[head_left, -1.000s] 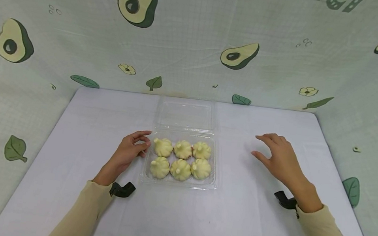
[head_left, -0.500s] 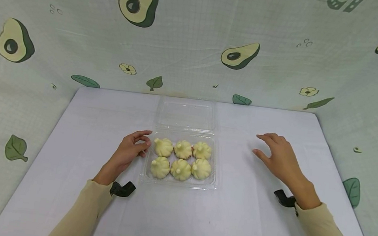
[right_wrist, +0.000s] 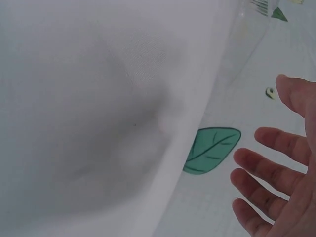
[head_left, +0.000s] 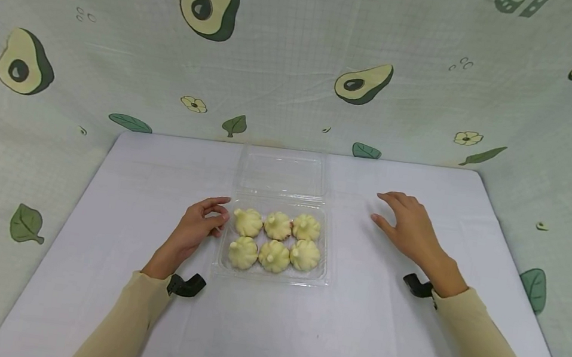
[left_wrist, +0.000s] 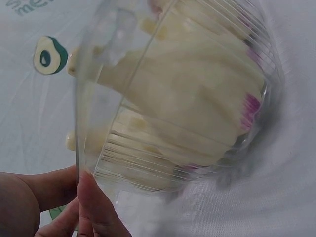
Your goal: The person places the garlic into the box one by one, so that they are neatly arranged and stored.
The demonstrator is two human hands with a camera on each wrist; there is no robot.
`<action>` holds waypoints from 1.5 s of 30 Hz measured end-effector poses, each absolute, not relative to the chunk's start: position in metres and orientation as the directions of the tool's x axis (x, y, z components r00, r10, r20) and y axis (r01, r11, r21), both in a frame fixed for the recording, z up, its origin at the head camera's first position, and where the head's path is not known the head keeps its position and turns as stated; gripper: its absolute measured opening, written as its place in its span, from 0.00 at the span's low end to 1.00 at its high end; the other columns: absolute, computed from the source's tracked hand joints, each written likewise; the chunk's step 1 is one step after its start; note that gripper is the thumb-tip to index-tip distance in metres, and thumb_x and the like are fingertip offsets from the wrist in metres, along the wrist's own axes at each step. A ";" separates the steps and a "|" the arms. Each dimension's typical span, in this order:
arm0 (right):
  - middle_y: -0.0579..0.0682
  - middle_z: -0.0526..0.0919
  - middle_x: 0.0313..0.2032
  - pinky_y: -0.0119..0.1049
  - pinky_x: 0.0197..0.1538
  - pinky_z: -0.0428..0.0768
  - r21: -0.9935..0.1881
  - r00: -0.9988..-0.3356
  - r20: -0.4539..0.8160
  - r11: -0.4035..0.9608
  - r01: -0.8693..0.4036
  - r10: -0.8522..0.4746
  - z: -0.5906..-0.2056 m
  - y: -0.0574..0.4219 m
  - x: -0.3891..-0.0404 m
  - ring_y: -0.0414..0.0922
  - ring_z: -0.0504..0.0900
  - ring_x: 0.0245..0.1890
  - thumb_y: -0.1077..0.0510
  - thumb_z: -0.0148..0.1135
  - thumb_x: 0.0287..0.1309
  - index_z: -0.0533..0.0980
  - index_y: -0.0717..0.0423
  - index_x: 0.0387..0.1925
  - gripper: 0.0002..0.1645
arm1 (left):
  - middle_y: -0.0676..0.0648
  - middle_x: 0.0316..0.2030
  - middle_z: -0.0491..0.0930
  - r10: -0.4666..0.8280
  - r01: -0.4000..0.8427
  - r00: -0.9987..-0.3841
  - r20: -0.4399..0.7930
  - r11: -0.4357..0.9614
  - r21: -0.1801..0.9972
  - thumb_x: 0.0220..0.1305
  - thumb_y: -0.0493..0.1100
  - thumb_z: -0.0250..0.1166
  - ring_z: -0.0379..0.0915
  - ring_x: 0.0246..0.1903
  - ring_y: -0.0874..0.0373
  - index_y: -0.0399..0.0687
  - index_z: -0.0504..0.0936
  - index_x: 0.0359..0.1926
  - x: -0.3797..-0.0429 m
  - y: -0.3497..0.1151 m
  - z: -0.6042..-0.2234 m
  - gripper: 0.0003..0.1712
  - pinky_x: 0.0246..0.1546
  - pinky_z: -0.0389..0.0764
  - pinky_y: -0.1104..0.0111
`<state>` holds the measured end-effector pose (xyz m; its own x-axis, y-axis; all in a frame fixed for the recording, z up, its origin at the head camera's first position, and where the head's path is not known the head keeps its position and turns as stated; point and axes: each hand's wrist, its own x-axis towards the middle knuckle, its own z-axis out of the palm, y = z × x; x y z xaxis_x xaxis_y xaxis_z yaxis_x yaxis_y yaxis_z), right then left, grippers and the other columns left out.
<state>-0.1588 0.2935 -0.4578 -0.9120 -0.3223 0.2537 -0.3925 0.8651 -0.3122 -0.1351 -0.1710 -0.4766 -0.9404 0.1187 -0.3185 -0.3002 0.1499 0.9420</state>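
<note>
A clear plastic clamshell box (head_left: 273, 277) lies on the white table with its lid (head_left: 282, 173) folded back. Several pale garlic bulbs (head_left: 274, 256) sit inside it in two rows. My left hand (head_left: 196, 226) pinches the box's left rim between thumb and fingers; the left wrist view shows the thumb (left_wrist: 96, 200) against that rim, with garlic (left_wrist: 192, 94) behind the clear wall. To the right of the box, my right hand (head_left: 408, 228) hovers over the table, holding nothing. Its thumb and fingers (right_wrist: 269, 173) are spread apart in the right wrist view.
The white cloth-covered table (head_left: 265, 332) reaches back to a hanging curtain (head_left: 294, 35) printed with avocados and leaves. Curtain fabric also rises at the left and right sides. A black wrist mount (head_left: 186, 286) sits by the left sleeve, another mount (head_left: 417, 285) by the right.
My right hand has moved slightly left and away from me, toward the box. The left hand keeps its pinch on the rim, and the box and garlic stay in place.
</note>
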 end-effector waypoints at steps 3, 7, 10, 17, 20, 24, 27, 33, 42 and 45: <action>0.68 0.79 0.61 0.67 0.62 0.74 -0.315 -0.914 0.238 0.864 -0.392 -0.328 -0.459 0.287 -0.166 0.69 0.76 0.60 0.54 0.73 0.68 0.77 0.67 0.65 0.31 | 0.49 0.48 0.75 0.116 -0.302 -0.940 -0.320 0.151 0.941 0.79 0.33 0.60 0.76 0.34 0.63 0.39 0.69 0.77 -0.135 -0.172 -0.477 0.29 0.34 0.81 0.73; 0.68 0.78 0.63 0.68 0.64 0.72 -0.327 -0.921 0.208 0.865 -0.382 -0.328 -0.460 0.279 -0.174 0.68 0.75 0.63 0.52 0.70 0.71 0.76 0.66 0.66 0.31 | 0.49 0.48 0.75 0.115 -0.303 -0.940 -0.321 0.148 0.941 0.79 0.34 0.60 0.76 0.34 0.63 0.39 0.69 0.77 -0.136 -0.172 -0.477 0.29 0.34 0.81 0.73; 0.67 0.78 0.64 0.67 0.66 0.71 -0.334 -0.928 0.186 0.867 -0.369 -0.324 -0.462 0.273 -0.180 0.68 0.75 0.64 0.50 0.67 0.73 0.76 0.66 0.67 0.31 | 0.48 0.48 0.75 0.119 -0.301 -0.940 -0.319 0.149 0.942 0.79 0.34 0.60 0.76 0.34 0.62 0.39 0.68 0.77 -0.136 -0.172 -0.478 0.29 0.34 0.81 0.73; 0.67 0.77 0.65 0.66 0.67 0.71 -0.343 -0.926 0.164 0.861 -0.376 -0.339 -0.467 0.260 -0.193 0.68 0.74 0.65 0.47 0.62 0.77 0.76 0.66 0.67 0.31 | 0.49 0.48 0.75 0.120 -0.299 -0.941 -0.317 0.149 0.943 0.79 0.34 0.60 0.76 0.34 0.63 0.39 0.68 0.77 -0.136 -0.173 -0.478 0.29 0.34 0.81 0.73; 0.67 0.77 0.65 0.66 0.67 0.71 -0.347 -0.922 0.155 0.855 -0.386 -0.354 -0.468 0.254 -0.196 0.68 0.74 0.65 0.46 0.60 0.78 0.75 0.66 0.68 0.31 | 0.49 0.48 0.75 0.116 -0.301 -0.941 -0.319 0.147 0.942 0.79 0.34 0.60 0.76 0.33 0.62 0.39 0.69 0.77 -0.135 -0.173 -0.478 0.29 0.33 0.81 0.73; 0.67 0.77 0.66 0.67 0.66 0.71 -0.350 -0.913 0.152 0.844 -0.407 -0.378 -0.470 0.247 -0.199 0.68 0.74 0.65 0.46 0.60 0.78 0.75 0.67 0.68 0.32 | 0.49 0.48 0.75 0.117 -0.298 -0.942 -0.316 0.145 0.943 0.79 0.34 0.60 0.76 0.34 0.62 0.39 0.69 0.76 -0.135 -0.173 -0.478 0.29 0.33 0.81 0.73; 0.67 0.76 0.67 0.66 0.67 0.70 -0.348 -0.909 0.142 0.840 -0.417 -0.392 -0.471 0.243 -0.200 0.68 0.74 0.66 0.46 0.60 0.78 0.75 0.67 0.68 0.32 | 0.49 0.48 0.75 0.117 -0.296 -0.942 -0.313 0.143 0.944 0.79 0.33 0.60 0.76 0.34 0.62 0.39 0.69 0.76 -0.135 -0.173 -0.478 0.29 0.33 0.81 0.73; 0.66 0.75 0.69 0.66 0.68 0.70 -0.347 -0.902 0.114 0.835 -0.428 -0.415 -0.472 0.233 -0.201 0.68 0.72 0.68 0.43 0.57 0.79 0.74 0.66 0.70 0.34 | 0.49 0.48 0.75 0.117 -0.296 -0.943 -0.312 0.140 0.945 0.79 0.33 0.60 0.76 0.34 0.62 0.39 0.69 0.76 -0.134 -0.172 -0.477 0.29 0.33 0.81 0.73; 0.66 0.73 0.70 0.65 0.71 0.67 -0.337 -0.889 0.080 0.827 -0.450 -0.452 -0.475 0.218 -0.202 0.67 0.71 0.70 0.41 0.58 0.77 0.74 0.65 0.71 0.36 | 0.49 0.48 0.75 0.117 -0.300 -0.942 -0.316 0.137 0.944 0.79 0.33 0.60 0.75 0.34 0.62 0.39 0.69 0.76 -0.135 -0.172 -0.478 0.29 0.33 0.80 0.72; 0.65 0.73 0.71 0.64 0.72 0.67 -0.333 -0.887 0.065 0.828 -0.452 -0.458 -0.475 0.215 -0.202 0.66 0.70 0.71 0.41 0.58 0.78 0.73 0.64 0.72 0.37 | 0.50 0.47 0.75 0.119 -0.298 -0.942 -0.314 0.135 0.945 0.79 0.33 0.60 0.75 0.33 0.62 0.38 0.69 0.76 -0.135 -0.172 -0.478 0.29 0.33 0.80 0.72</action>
